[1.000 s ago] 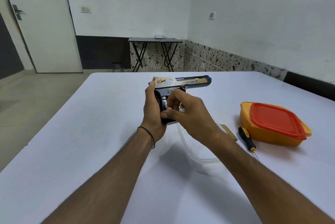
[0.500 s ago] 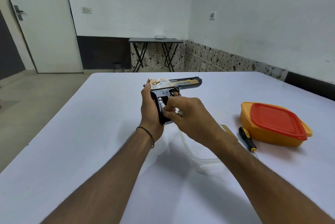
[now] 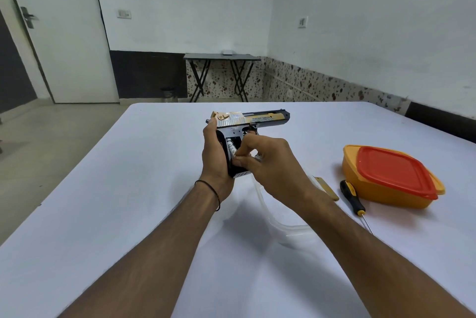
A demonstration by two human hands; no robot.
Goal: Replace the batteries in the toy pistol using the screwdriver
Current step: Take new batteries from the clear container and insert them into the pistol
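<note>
The left hand (image 3: 215, 160) grips the toy pistol (image 3: 247, 124) above the bench (image 3: 103, 201); the right hand (image 3: 268, 163) pinches a battery (image 3: 231, 149) in its grip.

Orange plastic box with red lid (image 3: 386, 183) sits on the white tabletop (image 3: 103, 201), well right of the fingers (image 3: 248, 144); black folding table (image 3: 221, 57) beyond.

Bright, even overhead light; soft arm shadows on the table (image 3: 103, 214); sharp focus, wide-angle bending at edges.

Left hand (image 3: 215, 160) grips toy pistol (image 3: 253, 120); right hand (image 3: 270, 163) pinches battery (image 3: 231, 149).
</note>
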